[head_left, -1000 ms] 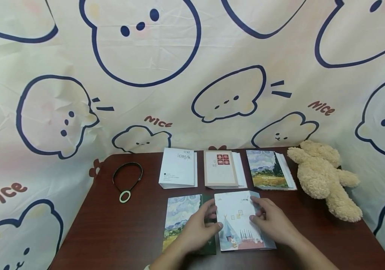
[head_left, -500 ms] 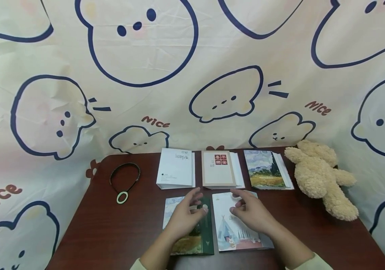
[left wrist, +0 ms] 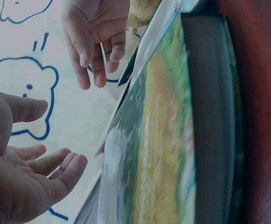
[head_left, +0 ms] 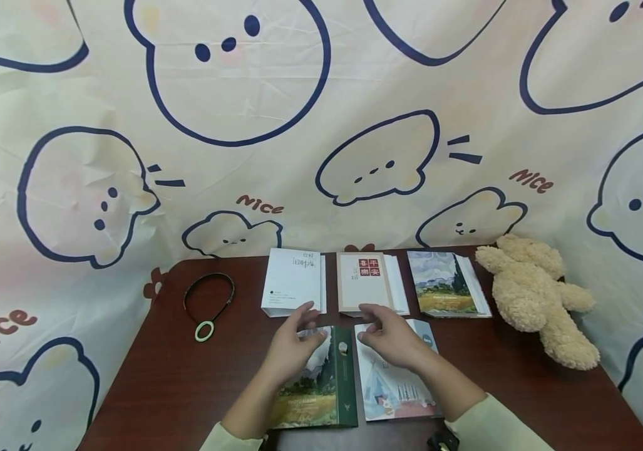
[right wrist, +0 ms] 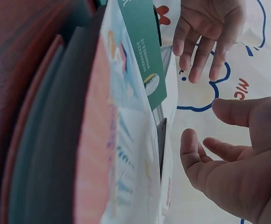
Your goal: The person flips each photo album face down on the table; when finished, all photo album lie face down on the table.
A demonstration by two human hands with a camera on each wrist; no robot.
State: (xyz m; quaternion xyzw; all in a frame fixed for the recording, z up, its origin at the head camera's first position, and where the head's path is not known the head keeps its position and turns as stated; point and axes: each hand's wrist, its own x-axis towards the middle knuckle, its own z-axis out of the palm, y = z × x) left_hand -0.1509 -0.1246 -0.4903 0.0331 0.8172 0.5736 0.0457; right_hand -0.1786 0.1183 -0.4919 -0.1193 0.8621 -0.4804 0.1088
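I see the left hand (head_left: 293, 347) above the green-spined book (head_left: 310, 410), fingers loosely bent, holding nothing. The right hand (head_left: 393, 338), equally relaxed and unladen, is over the tent-cover book (head_left: 385, 404). Those two lie side by side toward the tabletop's (head_left: 152, 388) near edge; my left wrist view is too blurred to read the cover lettering. Three books (head_left: 363, 285) line the far edge, with a plush bear (head_left: 529, 291) at the far right corner.
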